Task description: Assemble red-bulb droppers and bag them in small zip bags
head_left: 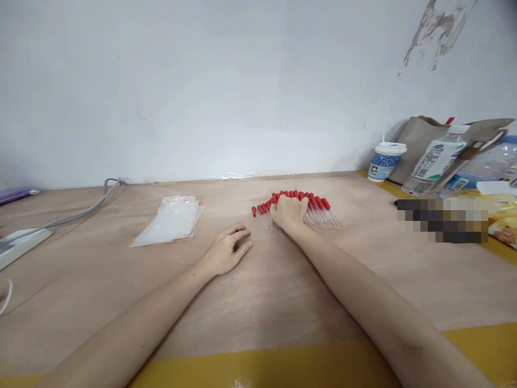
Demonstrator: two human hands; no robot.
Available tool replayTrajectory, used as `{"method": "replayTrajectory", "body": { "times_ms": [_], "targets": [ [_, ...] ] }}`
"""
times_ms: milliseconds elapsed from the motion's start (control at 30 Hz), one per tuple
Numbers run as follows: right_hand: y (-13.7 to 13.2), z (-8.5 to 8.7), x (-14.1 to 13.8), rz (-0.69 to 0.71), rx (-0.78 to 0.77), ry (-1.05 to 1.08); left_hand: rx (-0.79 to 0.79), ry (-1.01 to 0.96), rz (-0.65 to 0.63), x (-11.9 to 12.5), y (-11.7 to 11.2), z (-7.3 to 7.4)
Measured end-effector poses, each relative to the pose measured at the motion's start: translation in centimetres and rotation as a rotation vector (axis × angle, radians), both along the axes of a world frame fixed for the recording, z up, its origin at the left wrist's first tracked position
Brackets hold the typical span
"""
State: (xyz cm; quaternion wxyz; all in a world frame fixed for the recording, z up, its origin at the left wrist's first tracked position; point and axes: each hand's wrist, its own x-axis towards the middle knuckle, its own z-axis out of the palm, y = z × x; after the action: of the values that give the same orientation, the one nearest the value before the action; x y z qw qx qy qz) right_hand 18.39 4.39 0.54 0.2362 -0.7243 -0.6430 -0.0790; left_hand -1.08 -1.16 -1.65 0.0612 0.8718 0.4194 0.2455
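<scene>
A row of thin clear droppers with red rubber bulbs [319,202] lies fanned out on the table, bulbs toward the wall. My right hand [290,211] is over the left-middle part of this row, its fingers curled down among the bulbs. Its fingertips are hidden, so what they grip cannot be seen. To the left of the row, my left hand [227,250] rests on the table with thumb and fingers apart, holding nothing. Further left lies a stack of clear plastic zip bags [172,220], apart from both hands.
At the right stand a blue paper cup [386,161], a plastic bottle [438,160] and a beige bag [412,143]. A blurred-out dark item lies before them. Grey cables [86,210] and a white power strip [26,247] are at the left. A wall borders the table [250,312].
</scene>
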Motion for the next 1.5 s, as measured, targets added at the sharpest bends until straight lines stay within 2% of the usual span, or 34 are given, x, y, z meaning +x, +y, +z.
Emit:
{"method": "replayTrajectory", "body": {
  "times_ms": [233,500,600,733,833,967,1067,1167,1333,1500],
  "targets": [
    [-1.0,-1.3,-2.2,0.319,0.126,-0.127,-0.006,0.035,0.104,1.1,1.6,-0.3],
    [-1.0,-2.6,-2.7,0.282,0.058,-0.141,-0.017,-0.066,0.216,3.2,6.6,-1.0],
    [-1.8,-2.6,-2.7,0.28,0.057,-0.138,-0.015,-0.087,0.188,3.8,8.0,-0.9],
    [-4.1,-2.5,-1.9,0.303,0.068,-0.121,-0.026,-0.123,0.096,3.9,8.6,-0.7],
    [-6.2,-2.7,-0.4,0.361,0.106,-0.113,-0.027,-0.179,0.049,3.7,8.3,-0.6],
    [-8.3,-3.1,1.8,0.526,0.181,-0.087,-0.057,-0.291,0.022,3.4,7.9,-0.6],
    [-8.9,-3.3,2.7,0.596,0.243,-0.018,-0.08,-0.411,0.022,3.0,7.6,-0.8],
    [-8.6,-3.4,3.0,0.61,0.235,0.064,-0.072,-0.542,0.062,2.4,7.0,-0.9],
    [-7.9,-3.7,2.9,0.605,0.152,0.2,-0.164,-0.613,0.0,1.3,4.0,-1.0],
    [-7.7,-3.8,2.9,0.612,0.103,0.188,-0.349,-0.651,-0.097,0.4,0.4,-1.1]
  ]
}}
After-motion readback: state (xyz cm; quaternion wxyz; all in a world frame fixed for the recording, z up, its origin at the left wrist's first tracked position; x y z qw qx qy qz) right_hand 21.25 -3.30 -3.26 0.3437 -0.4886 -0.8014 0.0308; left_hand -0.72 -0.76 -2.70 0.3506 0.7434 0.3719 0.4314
